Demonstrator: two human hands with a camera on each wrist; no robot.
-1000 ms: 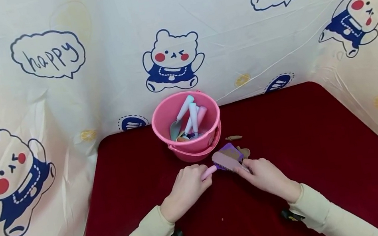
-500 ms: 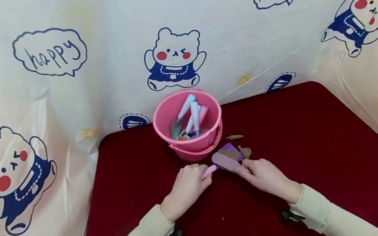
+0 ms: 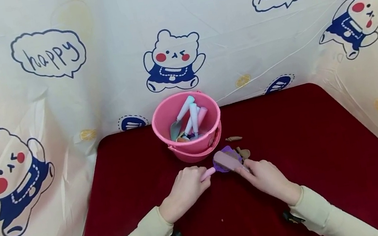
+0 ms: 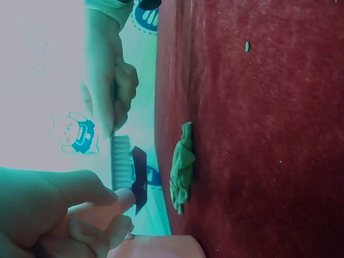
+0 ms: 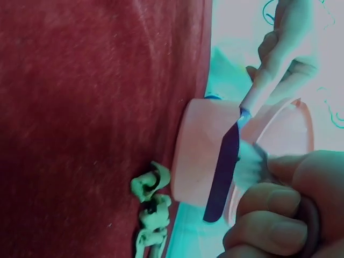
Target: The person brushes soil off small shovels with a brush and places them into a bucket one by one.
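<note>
My left hand [image 3: 186,187] grips the pink handle [image 3: 207,174] of a small shovel with a flat purple head [image 3: 222,166]. In my right hand [image 3: 266,175] is a grey-pink brush [image 3: 227,160], which overlaps the purple head in the head view. In the right wrist view the brush's pale bristles [image 5: 250,165] press against the face of the shovel head [image 5: 221,183]. Brown clay-like scraps [image 3: 244,153] lie on the dark red table just behind the tools. The left wrist view has these scraps [image 4: 183,169] in a crumpled heap below the raised shovel.
Behind the hands stands a pink bucket [image 3: 193,147] with several handled tools [image 3: 194,117] in it, its handle hanging in front. One more brown scrap [image 3: 234,138] lies to its right. The red table [image 3: 304,138] meets a printed white cloth [image 3: 237,46] at the back and sides.
The purple head has tilted and now shows its scalloped outline, with less brown visible on its face. Both hands keep their grips and have barely shifted.
</note>
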